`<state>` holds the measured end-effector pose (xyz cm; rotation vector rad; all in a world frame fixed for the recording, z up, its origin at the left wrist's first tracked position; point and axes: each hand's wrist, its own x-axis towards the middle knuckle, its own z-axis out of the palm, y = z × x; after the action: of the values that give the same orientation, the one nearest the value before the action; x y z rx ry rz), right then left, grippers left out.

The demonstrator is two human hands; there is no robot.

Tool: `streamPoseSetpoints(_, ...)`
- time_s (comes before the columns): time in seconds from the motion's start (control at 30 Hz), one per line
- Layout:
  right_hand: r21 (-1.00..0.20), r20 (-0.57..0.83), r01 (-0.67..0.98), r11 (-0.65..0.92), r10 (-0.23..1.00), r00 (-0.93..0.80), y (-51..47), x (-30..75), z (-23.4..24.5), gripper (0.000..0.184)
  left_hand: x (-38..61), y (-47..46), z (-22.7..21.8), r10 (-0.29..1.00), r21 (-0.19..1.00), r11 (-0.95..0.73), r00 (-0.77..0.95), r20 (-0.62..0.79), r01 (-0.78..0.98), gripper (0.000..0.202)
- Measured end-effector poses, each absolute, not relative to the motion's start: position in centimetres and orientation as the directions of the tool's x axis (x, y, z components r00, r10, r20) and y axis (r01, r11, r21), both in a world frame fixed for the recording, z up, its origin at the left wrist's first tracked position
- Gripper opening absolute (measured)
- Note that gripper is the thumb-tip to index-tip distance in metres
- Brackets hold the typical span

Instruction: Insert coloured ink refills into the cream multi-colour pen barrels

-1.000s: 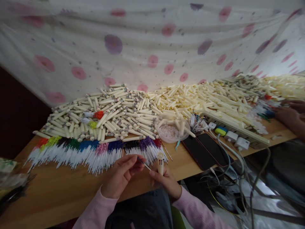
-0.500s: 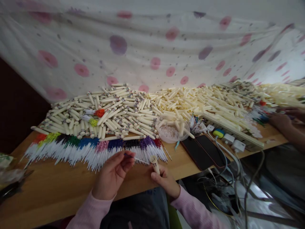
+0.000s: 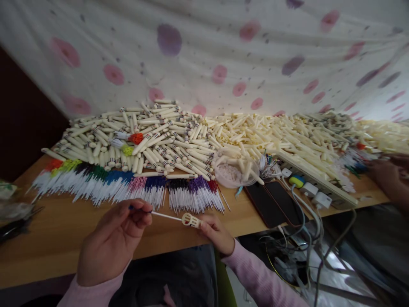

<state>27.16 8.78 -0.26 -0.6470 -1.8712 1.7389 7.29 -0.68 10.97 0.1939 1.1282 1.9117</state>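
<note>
My left hand (image 3: 111,241) pinches a white pen refill (image 3: 166,216) by its dark blue end. The refill's thin tip reaches the open, slotted end of a cream pen barrel (image 3: 192,221); how far it goes in, I cannot tell. Lying almost level, the barrel is gripped by my right hand (image 3: 219,233), and a bit of red shows inside its slots. Just beyond both hands, refills (image 3: 150,187) lie in a row grouped by end colour, from orange and yellow through green, blue and pink to purple and dark red.
Behind the refills is a heap of cream pens (image 3: 179,145). A clear plastic bowl (image 3: 236,181), two phones (image 3: 275,202) and a power strip (image 3: 322,183) with cables stand to the right. Another person's hand (image 3: 383,172) works at far right.
Both hands have shifted left, the left one farther. The barrel has tipped from nearly upright to almost level, its open end facing the refill. The view has also moved slightly.
</note>
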Motion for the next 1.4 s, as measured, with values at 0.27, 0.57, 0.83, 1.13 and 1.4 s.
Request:
streamPoseSetpoints(0.27,-0.996,0.036,0.024,0.089,0.618,-0.785,9.0,27.2,0.0,0.061,8.5,-0.1,10.2,0.881,0.815,-0.169,-0.456,-0.127,-0.554,0.007)
streamPoseSetpoints(0.57,-0.996,0.017,0.043,0.080,0.628,-0.778,9.0,27.2,0.2,0.063,8.8,-0.1,9.8,0.898,0.810,-0.170,-0.427,-0.107,-0.561,0.011)
streamPoseSetpoints(0.83,-0.994,0.022,0.052,0.096,0.642,-0.766,8.9,27.2,0.3,0.062,9.0,-0.2,9.6,0.901,0.833,-0.175,-0.427,-0.079,-0.524,0.014)
streamPoseSetpoints(1.13,-0.993,0.038,0.047,0.113,0.649,-0.760,8.9,27.1,0.2,0.063,8.8,-0.2,9.2,0.908,0.836,-0.174,-0.414,-0.068,-0.520,0.013)
streamPoseSetpoints(1.4,-0.987,0.060,0.054,0.154,0.652,-0.756,8.9,27.0,0.2,0.063,8.7,-0.2,9.1,0.917,0.836,-0.147,-0.390,-0.085,-0.529,0.016)
